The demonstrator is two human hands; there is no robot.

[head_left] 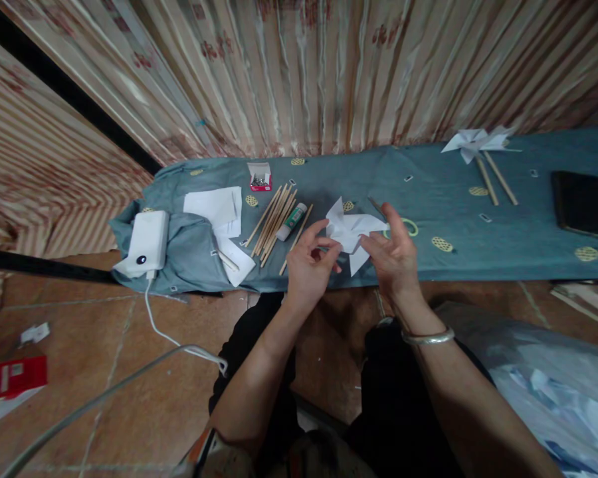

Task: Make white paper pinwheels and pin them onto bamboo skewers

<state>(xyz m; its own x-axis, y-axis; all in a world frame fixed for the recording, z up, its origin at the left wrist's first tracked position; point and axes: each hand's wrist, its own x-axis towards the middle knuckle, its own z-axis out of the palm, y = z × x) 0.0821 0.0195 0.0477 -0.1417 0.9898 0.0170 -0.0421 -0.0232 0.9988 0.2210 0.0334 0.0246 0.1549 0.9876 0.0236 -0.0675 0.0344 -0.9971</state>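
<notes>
From my remote feed I see the left hand (311,267) pinching a white paper pinwheel (347,232) at its near left side, while the right hand (395,257) grasps it on the other side, its exact finger contact hard to make out; the paper is held over the front of the cloth-covered table (443,262), between both hands. I judge its folding largely done, since the blades stand out, but I see no stick on it yet. Far to the right, folded white pinwheels (471,141) lie with two sticks (489,180), apparently complete. Left of the hands I count as unused the loose sticks (272,226), a box of small metal pieces (260,180) and some white sheets (210,204)
</notes>
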